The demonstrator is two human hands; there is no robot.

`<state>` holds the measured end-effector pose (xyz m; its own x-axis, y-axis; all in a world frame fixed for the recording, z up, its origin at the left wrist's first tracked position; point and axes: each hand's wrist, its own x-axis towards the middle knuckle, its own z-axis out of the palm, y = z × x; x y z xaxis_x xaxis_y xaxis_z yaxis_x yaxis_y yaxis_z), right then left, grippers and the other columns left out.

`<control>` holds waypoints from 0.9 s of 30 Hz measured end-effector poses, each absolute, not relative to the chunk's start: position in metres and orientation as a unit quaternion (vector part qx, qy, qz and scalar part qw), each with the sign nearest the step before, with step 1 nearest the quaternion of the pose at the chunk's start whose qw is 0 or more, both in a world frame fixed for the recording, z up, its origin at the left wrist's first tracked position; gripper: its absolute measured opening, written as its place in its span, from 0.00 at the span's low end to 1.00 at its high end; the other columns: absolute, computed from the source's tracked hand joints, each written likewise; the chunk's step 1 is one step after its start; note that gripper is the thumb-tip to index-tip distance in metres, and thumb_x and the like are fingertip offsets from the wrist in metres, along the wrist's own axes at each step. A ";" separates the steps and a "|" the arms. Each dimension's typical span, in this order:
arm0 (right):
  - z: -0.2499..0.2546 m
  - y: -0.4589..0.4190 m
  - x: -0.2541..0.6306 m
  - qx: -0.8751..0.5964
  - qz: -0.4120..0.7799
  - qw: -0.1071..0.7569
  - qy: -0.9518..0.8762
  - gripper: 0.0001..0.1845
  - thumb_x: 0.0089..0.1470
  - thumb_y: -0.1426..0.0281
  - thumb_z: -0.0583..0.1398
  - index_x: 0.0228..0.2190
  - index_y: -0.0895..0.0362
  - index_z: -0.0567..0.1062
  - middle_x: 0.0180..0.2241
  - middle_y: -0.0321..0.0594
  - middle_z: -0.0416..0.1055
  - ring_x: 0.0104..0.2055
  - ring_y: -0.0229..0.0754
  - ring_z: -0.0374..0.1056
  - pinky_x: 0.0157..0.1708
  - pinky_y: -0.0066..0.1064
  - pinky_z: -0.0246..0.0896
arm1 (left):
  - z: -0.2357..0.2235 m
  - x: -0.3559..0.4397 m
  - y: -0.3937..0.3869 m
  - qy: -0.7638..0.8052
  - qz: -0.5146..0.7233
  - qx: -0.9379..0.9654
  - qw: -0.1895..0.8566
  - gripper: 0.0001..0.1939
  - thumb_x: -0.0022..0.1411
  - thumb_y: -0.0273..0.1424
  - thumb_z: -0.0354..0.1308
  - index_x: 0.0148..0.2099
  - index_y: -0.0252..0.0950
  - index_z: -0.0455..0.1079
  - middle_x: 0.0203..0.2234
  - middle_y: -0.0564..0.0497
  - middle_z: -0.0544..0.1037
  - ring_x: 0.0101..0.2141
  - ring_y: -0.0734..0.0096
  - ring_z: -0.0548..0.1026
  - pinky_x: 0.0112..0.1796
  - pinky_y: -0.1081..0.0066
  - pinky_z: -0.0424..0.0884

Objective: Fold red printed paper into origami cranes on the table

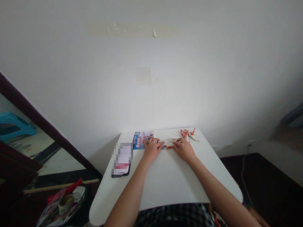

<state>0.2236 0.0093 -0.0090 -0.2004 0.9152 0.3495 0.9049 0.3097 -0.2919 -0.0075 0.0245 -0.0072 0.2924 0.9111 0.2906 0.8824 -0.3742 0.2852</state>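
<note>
A narrow folded strip of printed paper [168,142], white with some red and blue along its edges, lies across the far part of the white table. My left hand [152,148] presses and grips its left end with the fingers bent. At the other end my right hand [185,149] pinches the strip between thumb and fingers. Partly under my left hand is a blue printed flyer [139,139] with red and white lettering. Just beyond my right hand sits a red and white folded paper piece [189,134] with pointed parts.
A phone [122,159] with a blurred screen lies on the left side of the white table [175,183]. The table's far edge meets a white wall [165,101]. A bag of rubbish [65,205] stands on the floor at left, near a mirror showing a blue stool [16,126].
</note>
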 end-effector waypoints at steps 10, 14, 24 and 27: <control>-0.009 0.010 0.223 -0.595 0.012 0.231 -0.770 0.15 0.64 0.61 0.58 0.48 0.49 0.81 0.47 0.45 0.73 0.49 0.44 0.71 0.53 0.35 0.65 | -0.006 -0.007 0.025 0.563 0.204 0.800 0.037 0.15 0.71 0.42 0.53 0.55 0.59 0.76 0.56 0.52 0.74 0.61 0.54 0.63 0.64 0.34 0.46; -0.010 0.010 0.222 -0.593 0.010 0.233 -0.771 0.15 0.64 0.61 0.58 0.47 0.49 0.82 0.47 0.45 0.73 0.50 0.45 0.70 0.54 0.35 0.65 | -0.005 -0.007 0.025 0.562 0.203 0.801 0.036 0.15 0.70 0.42 0.54 0.54 0.59 0.76 0.55 0.52 0.74 0.60 0.55 0.64 0.64 0.37 0.48; -0.010 0.010 0.221 -0.601 0.017 0.233 -0.764 0.15 0.64 0.61 0.58 0.47 0.49 0.82 0.47 0.45 0.72 0.48 0.44 0.71 0.53 0.35 0.65 | -0.003 -0.006 0.022 0.566 0.200 0.799 0.022 0.14 0.69 0.43 0.56 0.53 0.58 0.77 0.54 0.52 0.76 0.59 0.52 0.64 0.63 0.36 0.50; -0.010 0.010 0.220 -0.601 0.019 0.236 -0.763 0.15 0.65 0.61 0.57 0.46 0.49 0.82 0.47 0.45 0.72 0.48 0.44 0.71 0.53 0.35 0.64 | -0.004 -0.005 0.021 0.569 0.203 0.797 0.011 0.14 0.68 0.43 0.56 0.53 0.58 0.77 0.54 0.51 0.76 0.60 0.49 0.63 0.63 0.34 0.48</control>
